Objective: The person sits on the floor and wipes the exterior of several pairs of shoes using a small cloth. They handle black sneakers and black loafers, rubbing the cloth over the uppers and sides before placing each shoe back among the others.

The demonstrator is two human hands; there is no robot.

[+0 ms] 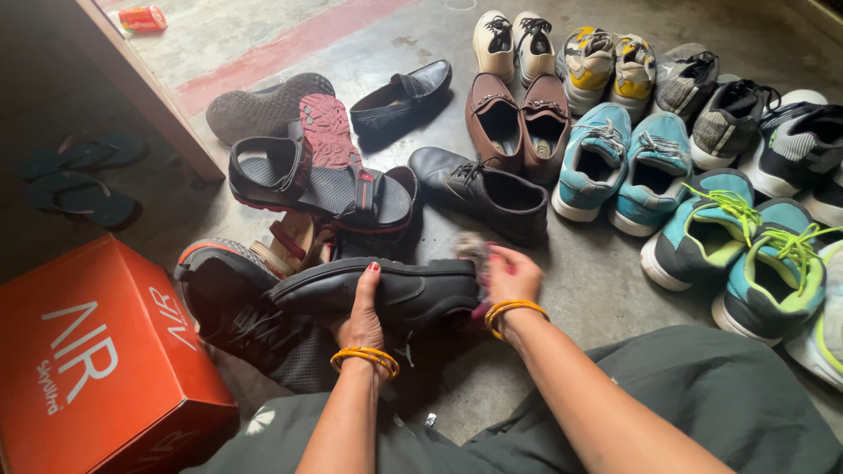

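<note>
My left hand (362, 320) grips black shoe (378, 294); right hand (512, 274) clutches blurred cloth (474, 250), half hidden. Grey concrete floor (580, 281), dim.

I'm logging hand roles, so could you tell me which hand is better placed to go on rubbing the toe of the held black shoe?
Probably the right hand: it presses a blurred cloth or brush at the black shoe toe, while the left hand grips its middle.

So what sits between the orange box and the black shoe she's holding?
In the head view, a black lace-up sneaker lies between the orange box and the black shoe in the left hand.
</note>
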